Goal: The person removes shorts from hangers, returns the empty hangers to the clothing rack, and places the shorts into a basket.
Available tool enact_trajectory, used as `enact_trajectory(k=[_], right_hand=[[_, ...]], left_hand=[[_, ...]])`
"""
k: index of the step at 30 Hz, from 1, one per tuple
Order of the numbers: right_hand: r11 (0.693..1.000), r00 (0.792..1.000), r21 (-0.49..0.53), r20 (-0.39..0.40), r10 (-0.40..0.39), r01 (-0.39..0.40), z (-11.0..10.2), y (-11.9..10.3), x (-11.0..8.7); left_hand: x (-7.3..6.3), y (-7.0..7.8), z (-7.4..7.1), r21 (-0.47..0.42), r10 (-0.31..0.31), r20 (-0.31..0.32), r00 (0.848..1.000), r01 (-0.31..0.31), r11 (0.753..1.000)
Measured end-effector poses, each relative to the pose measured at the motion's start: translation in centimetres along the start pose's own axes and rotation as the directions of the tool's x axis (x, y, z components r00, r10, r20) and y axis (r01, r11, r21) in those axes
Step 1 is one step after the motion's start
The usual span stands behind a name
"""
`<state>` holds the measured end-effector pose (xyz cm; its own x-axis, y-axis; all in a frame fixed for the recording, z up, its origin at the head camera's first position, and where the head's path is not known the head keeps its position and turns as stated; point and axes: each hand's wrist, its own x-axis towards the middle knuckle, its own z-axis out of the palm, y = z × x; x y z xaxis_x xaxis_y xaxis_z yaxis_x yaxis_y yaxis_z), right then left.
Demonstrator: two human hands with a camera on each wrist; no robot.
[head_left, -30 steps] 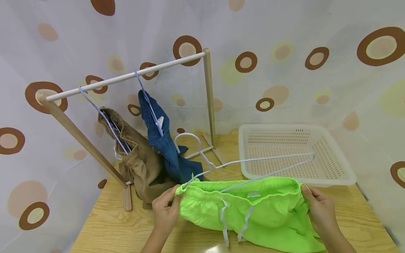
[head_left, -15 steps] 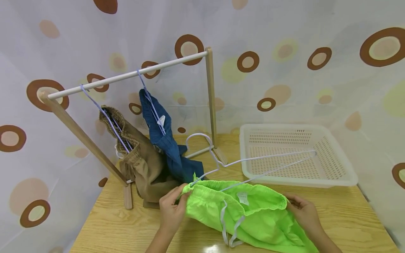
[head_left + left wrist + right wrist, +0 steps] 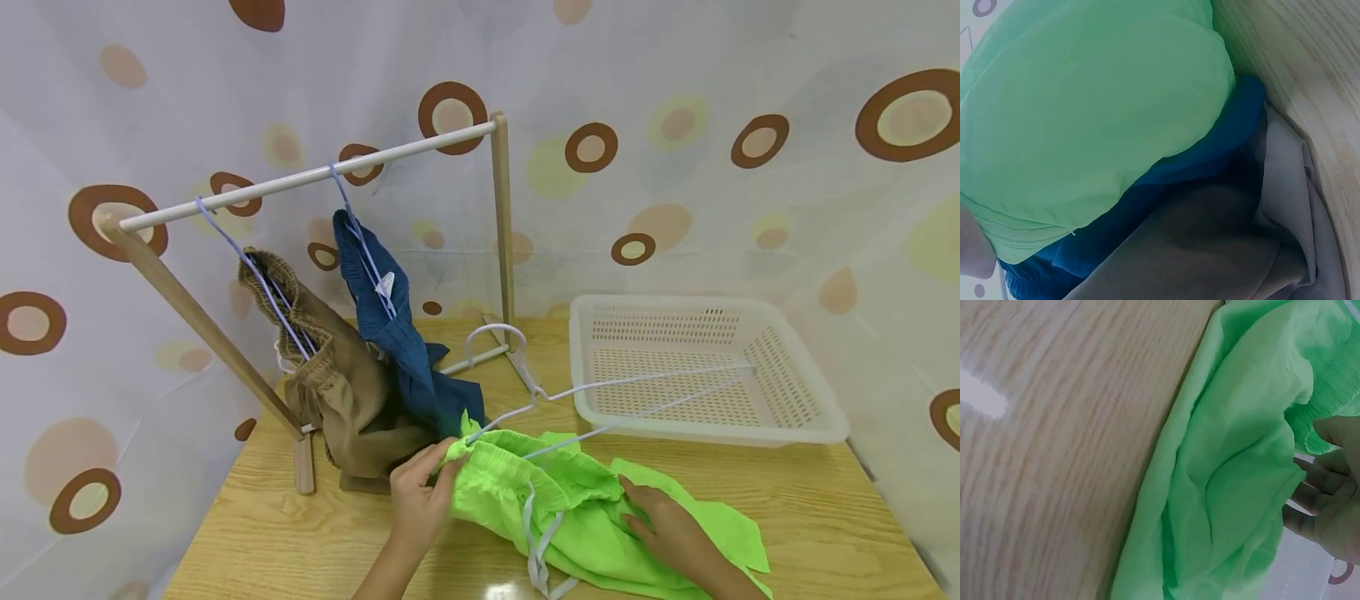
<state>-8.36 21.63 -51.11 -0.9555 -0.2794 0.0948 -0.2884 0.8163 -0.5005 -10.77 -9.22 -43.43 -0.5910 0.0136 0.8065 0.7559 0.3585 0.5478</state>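
Bright green drawstring shorts (image 3: 495, 492) lie bunched at the front of the table, their waistband opening upward. My left hand (image 3: 420, 496) pinches the waistband's left end, where one arm of a pale lavender wire hanger (image 3: 540, 395) is tucked inside. The hanger's other arm sticks out to the right, above the basket. My right hand (image 3: 663, 525) holds the waistband's right side, thumb and fingers at its edge; the right wrist view shows this hand (image 3: 1341, 500) beside crumpled green fabric (image 3: 1241, 456). In the left wrist view, green cloth (image 3: 1097, 106) covers most of the hand.
A wooden rack with a white rail (image 3: 300, 179) stands at the left. Brown trousers (image 3: 352, 400) and a blue garment (image 3: 397, 333) hang from it on wire hangers. A white perforated basket (image 3: 813, 400) stands at the back right of the wooden table (image 3: 247, 542).
My right hand has moved left, drawing the waistband's right side inward so the shorts bunch up. My left hand and the hanger have shifted slightly right.
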Motion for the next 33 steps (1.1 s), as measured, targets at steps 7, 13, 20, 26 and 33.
enact_trajectory(k=[7, 13, 20, 26, 33], right_hand=[[0.927, 0.751, 0.119, -0.627, -0.208, 0.356, -1.5, 1.0, 0.7], [0.396, 0.775, 0.722, -0.631, 0.039, 0.568, -6.7, 1.7, 0.9], [-0.124, 0.823, 0.848, -0.529, -0.208, 0.515, -10.4, 2.6, 0.1], [-0.090, 0.777, 0.834, -0.541, -0.321, 0.544, -11.8, 2.9, -0.3], [-0.044, 0.783, 0.827, -0.547, -0.294, 0.561, -12.1, 3.1, -0.8]], left_hand=[[0.1, 0.0, 0.0, -0.036, -0.008, 0.019, 1.000, 0.009, 0.999], [0.1, 0.1, 0.1, -0.057, -0.022, 0.090, 0.996, 0.027, 0.998], [0.2, 0.1, 0.2, -0.013, -0.039, 0.173, 0.984, 0.042, 0.999], [0.6, -0.2, 0.4, -0.021, -0.014, 0.238, 0.971, 0.019, 1.000], [0.8, -0.3, 0.7, -0.016, -0.012, 0.303, 0.953, 0.017, 1.000]])
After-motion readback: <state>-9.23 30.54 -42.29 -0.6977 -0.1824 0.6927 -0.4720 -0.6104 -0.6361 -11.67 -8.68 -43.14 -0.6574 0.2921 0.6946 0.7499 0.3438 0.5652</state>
